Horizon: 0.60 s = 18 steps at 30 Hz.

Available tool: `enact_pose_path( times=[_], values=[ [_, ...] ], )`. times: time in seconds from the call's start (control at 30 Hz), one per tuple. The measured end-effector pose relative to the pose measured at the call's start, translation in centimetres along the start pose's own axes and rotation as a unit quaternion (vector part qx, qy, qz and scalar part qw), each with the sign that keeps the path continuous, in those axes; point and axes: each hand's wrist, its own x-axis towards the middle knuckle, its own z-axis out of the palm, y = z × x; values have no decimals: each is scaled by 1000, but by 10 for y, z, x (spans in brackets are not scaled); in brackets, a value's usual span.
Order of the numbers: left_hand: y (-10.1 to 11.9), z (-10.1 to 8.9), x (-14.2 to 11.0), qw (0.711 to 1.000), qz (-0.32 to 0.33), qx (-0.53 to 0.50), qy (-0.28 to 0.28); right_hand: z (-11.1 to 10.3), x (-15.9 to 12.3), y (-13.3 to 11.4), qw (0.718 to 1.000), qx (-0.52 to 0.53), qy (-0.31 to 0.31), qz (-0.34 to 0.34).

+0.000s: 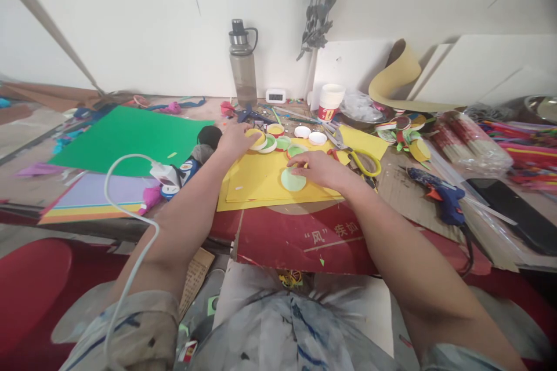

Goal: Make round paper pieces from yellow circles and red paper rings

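Observation:
My left hand (235, 140) reaches forward and rests its curled fingers on a white bottle cap with a yellow inside (260, 140), one of several caps (282, 142) lined up at the far edge of a yellow paper sheet (256, 185). My right hand (319, 169) lies on the yellow sheet with its fingers pinching the edge of a pale green paper disc (292, 181). Yellow-handled scissors (363, 162) lie just right of that hand.
A green sheet (130, 138) and a stack of coloured paper (96, 197) lie left. A white cable (126, 214) crosses my left arm. A blue glue gun (439, 197) and a black phone (513, 211) lie right. A grey bottle (242, 66) and paper cup (331, 103) stand at the wall.

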Motion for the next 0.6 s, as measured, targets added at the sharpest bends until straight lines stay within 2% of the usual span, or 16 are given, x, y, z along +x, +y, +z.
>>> enact_pose_path(
  times=[0.13,0.27,0.37,0.43,0.53,0.6],
  values=[
    [-1,-9,2,994,53,37,-91,-3,-3,-5,1000,-20,21,2],
    [3,-10,1,984,95,88,-122,-1,-3,-4,999,-15,44,-2],
    [11,-8,-3,983,117,89,-107,2,1,1,996,2,82,-27],
    [18,-6,-8,981,160,77,-77,4,4,6,990,15,131,-50],
    [31,-6,-18,969,245,32,-33,7,9,15,966,36,231,-108],
    [38,-6,-25,961,275,6,-19,10,11,19,950,40,267,-154]
  ],
)
